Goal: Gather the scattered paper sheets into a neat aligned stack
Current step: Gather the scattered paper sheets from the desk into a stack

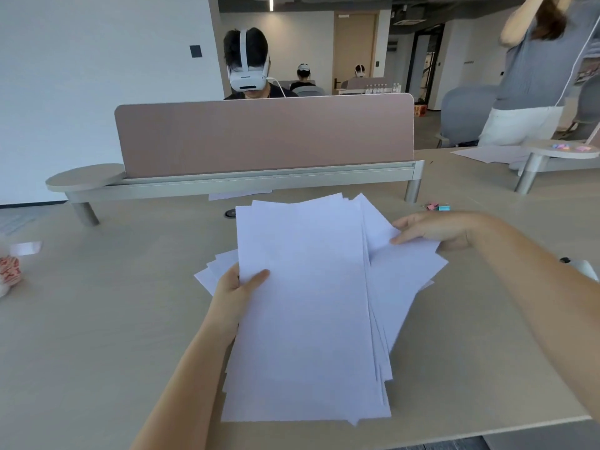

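A loose pile of white paper sheets (305,306) lies fanned out on the beige desk (97,336) in front of me, edges not lined up. My left hand (238,287) grips the left edge of the upper sheets, thumb on top, fingers underneath. My right hand (435,230) pinches the far right corner of a sheet (406,271) that sticks out to the right of the pile. A few more corners (211,271) poke out at the left behind my left hand.
A pink desk divider (264,134) stands behind the pile, with a person in a white headset beyond it. Pink and blue binder clips (436,207) lie at the right. A single sheet (487,154) rests far right. Another person stands there.
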`<state>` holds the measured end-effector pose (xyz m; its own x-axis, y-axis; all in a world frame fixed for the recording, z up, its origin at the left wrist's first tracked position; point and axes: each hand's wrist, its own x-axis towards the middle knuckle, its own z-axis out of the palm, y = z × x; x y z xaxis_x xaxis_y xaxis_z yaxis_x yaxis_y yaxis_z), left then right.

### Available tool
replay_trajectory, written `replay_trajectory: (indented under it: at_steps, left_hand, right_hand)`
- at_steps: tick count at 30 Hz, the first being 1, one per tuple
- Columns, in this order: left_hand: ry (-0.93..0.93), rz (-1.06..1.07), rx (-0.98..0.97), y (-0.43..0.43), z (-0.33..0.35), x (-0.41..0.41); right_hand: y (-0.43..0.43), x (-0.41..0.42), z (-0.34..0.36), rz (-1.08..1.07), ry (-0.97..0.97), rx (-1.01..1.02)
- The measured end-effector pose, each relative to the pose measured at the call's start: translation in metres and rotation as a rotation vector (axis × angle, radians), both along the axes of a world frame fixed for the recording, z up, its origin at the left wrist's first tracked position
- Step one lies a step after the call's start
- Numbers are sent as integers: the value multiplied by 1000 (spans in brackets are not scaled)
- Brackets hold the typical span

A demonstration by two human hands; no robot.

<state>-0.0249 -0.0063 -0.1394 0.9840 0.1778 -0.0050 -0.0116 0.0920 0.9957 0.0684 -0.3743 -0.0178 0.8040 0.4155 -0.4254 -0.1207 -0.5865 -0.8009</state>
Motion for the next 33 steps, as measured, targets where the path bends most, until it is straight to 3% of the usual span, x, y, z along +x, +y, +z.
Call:
replay_trajectory:
  at_steps: [4, 8, 11, 14, 16, 18, 21, 27, 31, 33]
  left_hand:
    - [-3, -59, 116, 0, -1, 3]
    - [16, -128, 58, 2, -1, 7]
    - [15, -129, -17, 5, -5, 12]
    - [13, -77, -70, 4, -7, 15]
    - [7, -30, -112, 4, -7, 15]
    - [-2, 3, -135, 2, -6, 13]
    - [21, -2, -146, -4, -2, 10]
    - [181, -121, -174, 0, 3, 2]
    - [140, -131, -129, 12, -2, 2]
    - [86, -102, -104, 14, -4, 2]
  right_hand:
    - [22, 13, 20, 182, 84, -138]
    - [41, 23, 8, 70, -42, -30]
    - [45, 25, -14, -182, -21, 308]
    - [41, 18, -48, -471, 229, 752]
    - [40, 4, -73, -489, 342, 922]
    - [45, -16, -93, -413, 346, 820]
    - [61, -33, -98, -277, 171, 633]
    - [96, -41, -83, -354, -159, 514]
    - [93, -40, -69, -322, 24, 616]
    - [77, -25, -65, -459, 72, 663]
